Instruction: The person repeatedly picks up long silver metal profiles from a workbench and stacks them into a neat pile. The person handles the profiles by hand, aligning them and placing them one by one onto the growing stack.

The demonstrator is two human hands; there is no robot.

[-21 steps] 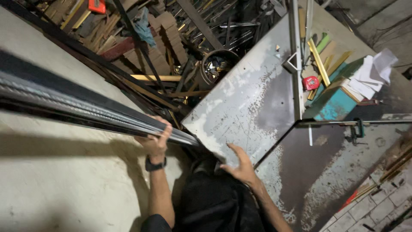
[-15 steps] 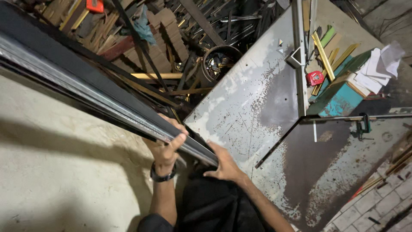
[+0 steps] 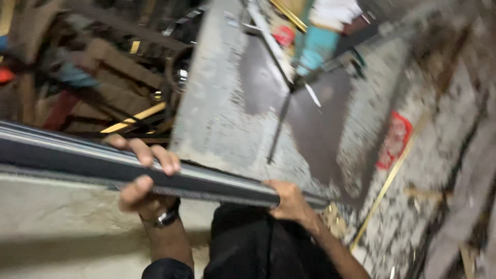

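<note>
Both hands clamp one long bundle of metal bars (image 3: 77, 163) that I see running level across my view. My left hand (image 3: 142, 188) wraps it from below, fingers (image 3: 155, 155) curled over the top edge; my right hand (image 3: 289, 199) grips its near end. Its bars look dark, smooth and ridged, though blur hides finer detail. Behind it stands a scratched grey metal sheet (image 3: 222, 113), with scrap wood (image 3: 103, 67) piled at left.

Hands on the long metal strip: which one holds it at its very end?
The right hand, gripping the strip's tip near the grey worktable; the left hand, wearing a wristwatch, grips farther along.
</note>
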